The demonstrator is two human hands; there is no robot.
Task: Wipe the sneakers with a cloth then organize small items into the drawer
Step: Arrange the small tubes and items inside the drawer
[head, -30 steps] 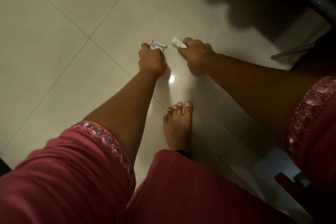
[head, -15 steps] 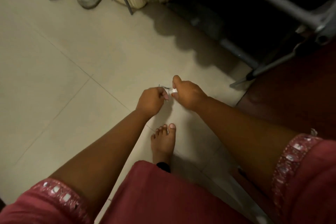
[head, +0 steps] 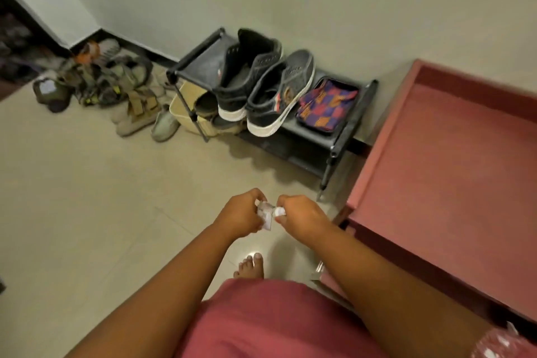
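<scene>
My left hand (head: pixel 241 213) grips a small white packet (head: pixel 265 213) in front of me, above the floor. Right beside it, my right hand (head: pixel 302 216) pinches a small white item (head: pixel 279 211). The two hands almost touch. A pair of dark sneakers with white soles (head: pixel 261 87) stands on a low black shoe rack (head: pixel 338 136) against the wall. A checked purple and orange cloth (head: pixel 327 104) lies on the rack to the right of the sneakers. A reddish open drawer (head: pixel 453 160) with a bare bottom is at the right.
A heap of beige shoes and bags (head: pixel 122 90) lies on the floor left of the rack, with a cream basket (head: pixel 181 110) under the rack's left end. My bare foot (head: pixel 251 266) stands on the tiled floor below my hands. The wall runs behind the rack.
The view has lifted from the floor to the rack and drawer. My hands rose from the floor with the small white items and came closer together.
</scene>
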